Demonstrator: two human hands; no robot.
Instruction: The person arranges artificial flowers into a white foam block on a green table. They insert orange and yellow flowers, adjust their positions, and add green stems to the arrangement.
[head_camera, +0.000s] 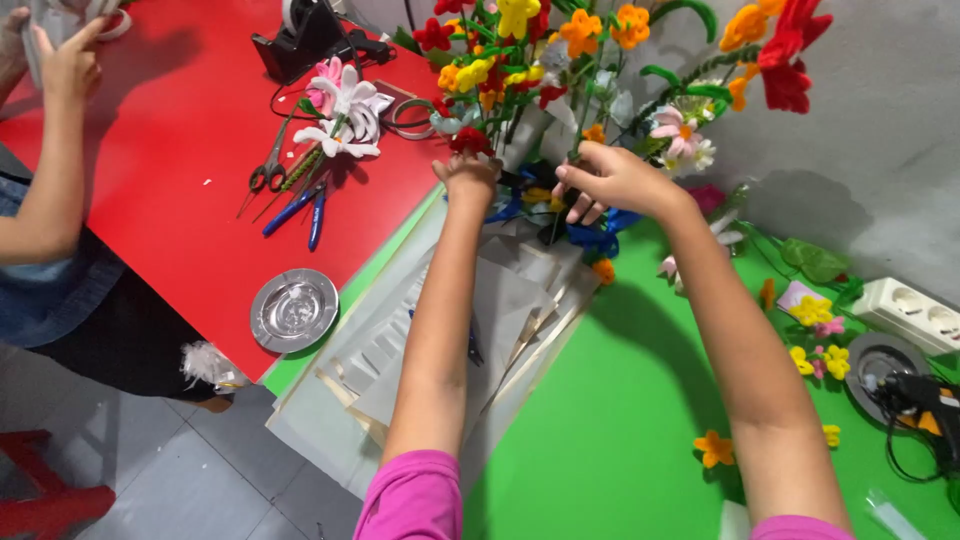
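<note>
My left hand (466, 176) is closed on the lower stems of a bouquet of pipe-cleaner flowers (540, 50) in red, orange and yellow. On the bouquet's other side my right hand (610, 180) grips the stems near a blue ribbon (600, 238). The bouquet stands upright above a stack of grey wrapping paper sheets (420, 350) that hangs over the table's edge. Both arms reach forward from pink sleeves.
A red table (180, 150) holds scissors (270, 165), blue pliers (300, 208), a white and pink flower (345, 110), a tape dispenser (305, 35) and a silver dish (293, 310). The green table (620, 400) carries loose flowers, a glue gun (920, 400) and a power strip (915, 312). Another person's arm (50, 150) is at left.
</note>
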